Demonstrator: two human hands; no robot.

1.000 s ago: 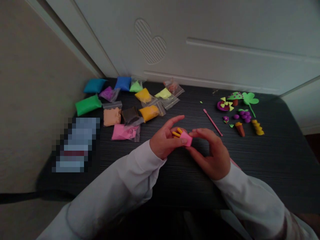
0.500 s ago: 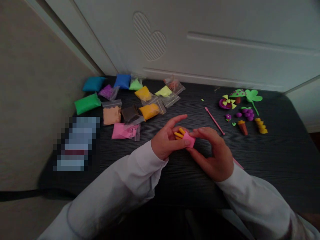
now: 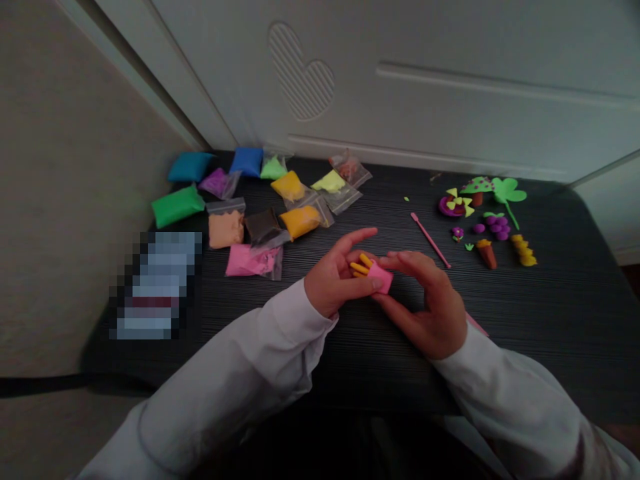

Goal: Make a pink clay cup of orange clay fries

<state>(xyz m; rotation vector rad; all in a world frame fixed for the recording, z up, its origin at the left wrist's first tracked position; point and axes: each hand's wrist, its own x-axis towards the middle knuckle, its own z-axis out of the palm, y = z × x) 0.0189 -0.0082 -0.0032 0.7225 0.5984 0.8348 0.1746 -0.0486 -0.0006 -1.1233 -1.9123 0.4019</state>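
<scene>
Near the middle of the table, a small pink clay fries box (image 3: 381, 277) is held between my two hands, with a few yellow clay sticks (image 3: 361, 267) poking out of its left end. My left hand (image 3: 336, 275) grips it with the thumb pressed on its front; the index finger is stretched out above. From the right, my right hand (image 3: 431, 303) pinches the box, fingertips along the upper edge and thumb at the lower edge. Beyond the right hand lies a pink modelling tool (image 3: 431, 241). Another pink strip (image 3: 477, 325) shows partly beside the right wrist.
Bags of coloured clay, such as a green one (image 3: 177, 206) and a pink one (image 3: 250, 260), cover the left back. A blurred-out rectangle (image 3: 159, 283) lies at left. Small clay figures, including purple grapes (image 3: 497, 227) and a brown cone (image 3: 486, 254), sit at right. A white panel (image 3: 450, 40) rises behind the table (image 3: 560, 320).
The view has shifted slightly. Both hands keep their hold on the pink fries box, which looks barely changed in its tilt. Everything else on the table stays in place.
</scene>
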